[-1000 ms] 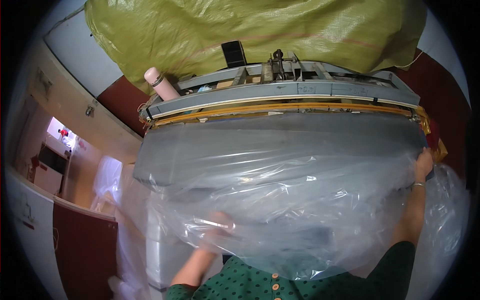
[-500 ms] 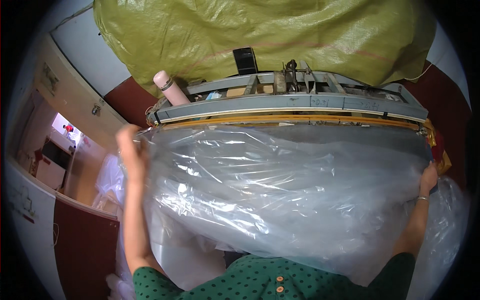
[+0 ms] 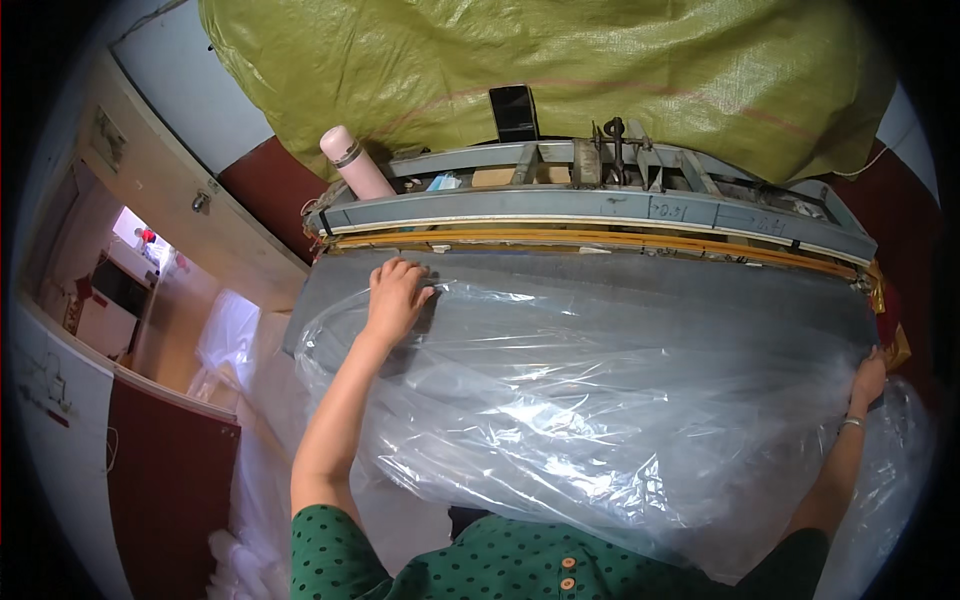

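Observation:
A wide clear plastic sheet (image 3: pixel 560 400), wrinkled and shiny, covers much of a dark grey work surface (image 3: pixel 600 268) and hangs over its near edge. My left hand (image 3: pixel 398 295) rests at the far left part of the sheet, fingers bent forward and thumb apart, with the film beside the thumb. At the right end of the surface, my right hand (image 3: pixel 868 375) is closed on the sheet's edge. Its fingertips are partly hidden. A bracelet (image 3: pixel 851 423) circles my right wrist.
A grey metal frame (image 3: pixel 600 207) with orange strips runs along the far side. A pink bottle (image 3: pixel 357 165) and a black phone (image 3: pixel 514 112) stand there before a yellow-green woven sheet (image 3: pixel 600 50). More clear plastic (image 3: pixel 250 540) hangs at left, near an open door (image 3: pixel 190 190).
My left hand has moved right from the surface's left end. The film there has shifted right and nearer, baring grey surface. My right hand stays at the right edge.

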`<state>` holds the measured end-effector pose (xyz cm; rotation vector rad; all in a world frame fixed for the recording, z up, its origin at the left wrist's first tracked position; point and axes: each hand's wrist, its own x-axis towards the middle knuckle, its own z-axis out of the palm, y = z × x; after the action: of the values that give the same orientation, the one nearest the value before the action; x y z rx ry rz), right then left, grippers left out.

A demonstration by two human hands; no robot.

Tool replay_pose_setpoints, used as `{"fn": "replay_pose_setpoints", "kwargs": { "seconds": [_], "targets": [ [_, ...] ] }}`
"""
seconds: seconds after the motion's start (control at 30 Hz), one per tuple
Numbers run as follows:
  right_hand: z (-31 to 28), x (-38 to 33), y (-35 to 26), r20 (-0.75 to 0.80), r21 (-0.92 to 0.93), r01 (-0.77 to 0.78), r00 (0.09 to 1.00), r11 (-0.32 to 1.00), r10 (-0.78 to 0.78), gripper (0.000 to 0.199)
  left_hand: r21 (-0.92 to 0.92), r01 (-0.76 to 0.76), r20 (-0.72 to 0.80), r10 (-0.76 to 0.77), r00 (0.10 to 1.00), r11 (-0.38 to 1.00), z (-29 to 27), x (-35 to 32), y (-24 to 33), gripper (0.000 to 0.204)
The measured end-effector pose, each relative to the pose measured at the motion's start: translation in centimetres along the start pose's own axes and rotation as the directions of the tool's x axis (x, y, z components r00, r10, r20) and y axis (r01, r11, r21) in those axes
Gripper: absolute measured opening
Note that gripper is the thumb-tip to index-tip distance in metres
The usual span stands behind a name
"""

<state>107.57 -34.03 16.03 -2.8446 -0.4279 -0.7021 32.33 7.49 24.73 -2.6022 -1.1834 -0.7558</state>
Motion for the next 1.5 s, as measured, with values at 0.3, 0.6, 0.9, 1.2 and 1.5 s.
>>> {"fn": "replay_pose_setpoints", "kwargs": {
  "seconds": [0.3,0.6,0.9,1.2,1.5],
  "targets": [
    [5.1,2.2,4.8,-0.076,0.41,-0.041,0.994,0.911,0.079,0.038,-0.216,0.29,0.074,-0.28,0.957,0.933,5.9,0.6,-2.6,0.011],
    [7.6,6.1,11.6,0.107,0.88,-0.159,0.984,0.448,0.14,0.029,-0.292,0.272,0.036,-0.274,0.961,0.917,6.0,0.2,-2.7,0.012],
    [4.6,5.2,-4.2,-0.28,0.577,0.149,0.96,0.803,0.023,0.021,-0.769,0.402,-0.128,-0.735,0.666,0.498,6.7,1.5,-7.5,0.015],
    [4.7,3.0,-15.7,-0.17,0.867,0.121,0.984,0.484,0.058,0.022,-0.798,0.38,-0.106,-0.731,0.674,0.467,12.9,1.6,-17.0,0.018],
    [2.9,2.5,-18.8,-0.19,0.842,0.044,0.957,0.538,0.218,0.017,-0.799,0.31,-0.171,-0.689,0.704,0.516,12.8,1.5,-19.2,0.02]
  ]
}}
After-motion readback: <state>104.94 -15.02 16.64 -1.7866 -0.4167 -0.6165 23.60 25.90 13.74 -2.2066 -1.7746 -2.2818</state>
